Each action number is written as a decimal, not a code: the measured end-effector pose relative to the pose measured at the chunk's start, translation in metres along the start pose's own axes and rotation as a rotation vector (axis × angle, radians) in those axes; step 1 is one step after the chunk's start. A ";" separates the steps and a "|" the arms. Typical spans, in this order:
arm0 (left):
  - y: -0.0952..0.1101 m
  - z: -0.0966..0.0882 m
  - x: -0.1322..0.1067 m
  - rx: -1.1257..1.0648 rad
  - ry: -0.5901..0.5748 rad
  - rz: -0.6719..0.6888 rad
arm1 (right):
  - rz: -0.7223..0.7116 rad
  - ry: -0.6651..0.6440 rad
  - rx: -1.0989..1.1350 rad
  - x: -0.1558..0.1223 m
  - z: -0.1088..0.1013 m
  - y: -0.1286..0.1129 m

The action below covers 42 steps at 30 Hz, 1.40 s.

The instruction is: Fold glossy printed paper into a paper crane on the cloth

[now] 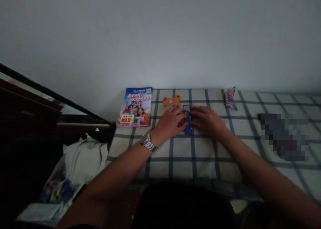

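A blue paper strip (pixel 188 129) lies on the checked cloth (pixel 160 158) between the 2 hands, its long sides running from near to far. The left hand (pixel 168 123) is half curled, with its fingers and thumb reaching over the strip's left side, where a bit of red shows; whether it pinches the paper I cannot tell. The right hand (pixel 208 121) is loosely spread, palm down, its fingertips at the strip's right edge and no firm grip visible.

The step in hand looks like flattening or shaping the strip. To do it well, I would let the left fingers anchor the paper, line up the long edges, and run 1 right fingertip firmly along the edge from far to near; uneven pressure could skew the paper. The cloth is soft, so a sharp crease probably needs a pinch as well as a push.

The leaflet (pixel 136 105) at the far left carries the most writing: "89.9" in red on a yellow panel, 2 lines of large Chinese script above a picture of 2 people, and a QR code in its far right corner. The logo and small print are too blurred to read. A QR-like square also shows at the strip's far end. The orange bear cutout (pixel 172 101) beyond the left hand and the folded paper (pixel 230 97) at the far right show no legible words.
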State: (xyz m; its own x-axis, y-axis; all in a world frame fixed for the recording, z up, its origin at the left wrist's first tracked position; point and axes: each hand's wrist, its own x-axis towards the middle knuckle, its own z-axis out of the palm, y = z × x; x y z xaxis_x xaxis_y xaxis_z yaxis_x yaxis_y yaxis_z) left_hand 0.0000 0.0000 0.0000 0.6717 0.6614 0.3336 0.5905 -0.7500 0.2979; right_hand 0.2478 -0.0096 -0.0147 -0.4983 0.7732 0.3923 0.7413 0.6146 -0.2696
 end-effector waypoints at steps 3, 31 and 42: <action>-0.001 0.000 0.000 0.001 -0.005 -0.006 | -0.007 -0.012 0.024 -0.005 -0.002 -0.002; 0.005 0.009 0.008 0.033 -0.016 0.003 | -0.019 -0.121 0.082 -0.022 -0.019 0.001; 0.007 0.008 0.009 0.042 -0.014 0.009 | 0.170 0.042 0.115 -0.003 -0.005 0.006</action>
State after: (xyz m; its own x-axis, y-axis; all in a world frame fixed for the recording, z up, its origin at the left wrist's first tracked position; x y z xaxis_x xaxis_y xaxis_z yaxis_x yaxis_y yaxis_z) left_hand 0.0136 0.0009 -0.0018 0.6829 0.6548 0.3238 0.6025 -0.7555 0.2574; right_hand 0.2557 -0.0088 -0.0128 -0.3497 0.8614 0.3684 0.7555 0.4918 -0.4328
